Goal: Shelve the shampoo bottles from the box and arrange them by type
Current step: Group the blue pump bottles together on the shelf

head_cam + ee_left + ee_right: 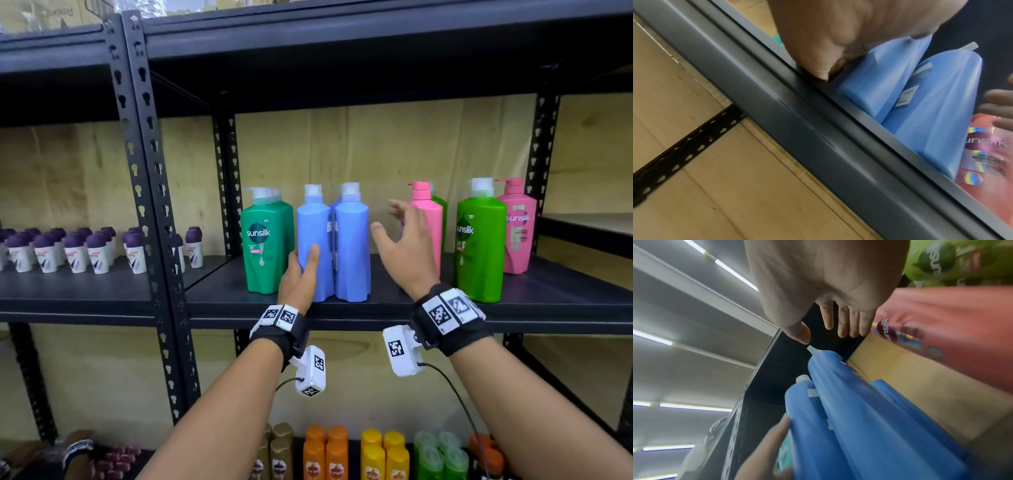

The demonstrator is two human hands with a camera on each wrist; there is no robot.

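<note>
Several Sunsilk pump bottles stand on the black shelf [387, 310]. From the left they are a dark green one [267, 246], two blue ones [313, 226] [353, 246], a pink one [427, 222], a light green one [479, 250] and another pink one [518, 236]. My left hand [305, 263] grips the left blue bottle [879, 78] low down, thumb across its front and fingers behind. My right hand [399, 236] hovers open with spread fingers [842, 321] in the gap between the blue bottles [859, 410] and the pink bottle [941, 331], touching nothing. No box is in view.
Small purple-capped bottles [72, 250] fill the shelf bay to the left, past the perforated upright [147, 192]. The shelf below holds gold, orange [325, 455], yellow and green bottles. More bottles stand behind the front row. A plywood back panel closes the bay.
</note>
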